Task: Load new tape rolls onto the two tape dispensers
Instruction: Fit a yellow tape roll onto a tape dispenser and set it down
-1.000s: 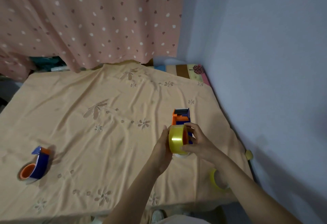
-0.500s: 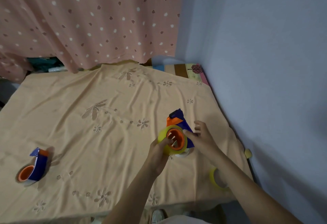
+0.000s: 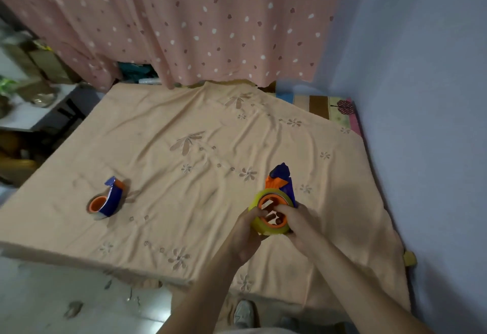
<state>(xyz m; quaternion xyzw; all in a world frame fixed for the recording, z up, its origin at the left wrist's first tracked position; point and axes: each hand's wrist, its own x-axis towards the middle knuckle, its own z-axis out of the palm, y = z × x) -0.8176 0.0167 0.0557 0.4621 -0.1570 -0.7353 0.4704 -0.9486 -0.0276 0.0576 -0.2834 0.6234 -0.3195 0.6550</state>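
A blue and orange tape dispenser (image 3: 282, 182) is held above the bed at centre right, with a yellow tape roll (image 3: 266, 229) seated around its orange hub. My left hand (image 3: 246, 233) grips the roll from the left, thumb on the hub. My right hand (image 3: 299, 221) holds the roll's right side, fingers over the hub. A second blue and orange dispenser (image 3: 106, 199) lies on the bed at the left, with no roll on its orange hub.
The peach bedsheet (image 3: 184, 175) covers a mattress against a blue wall (image 3: 421, 96) on the right. A pink dotted curtain (image 3: 184, 17) hangs behind. Clutter and a white shelf (image 3: 26, 112) sit at far left. A shoe (image 3: 243, 314) shows below the bed's front edge.
The roll went from edge-on in both hands to seated face-up on the dispenser's hub. My right hand came back onto it. The camera view shifted right, so the second dispenser appears nearer the centre.
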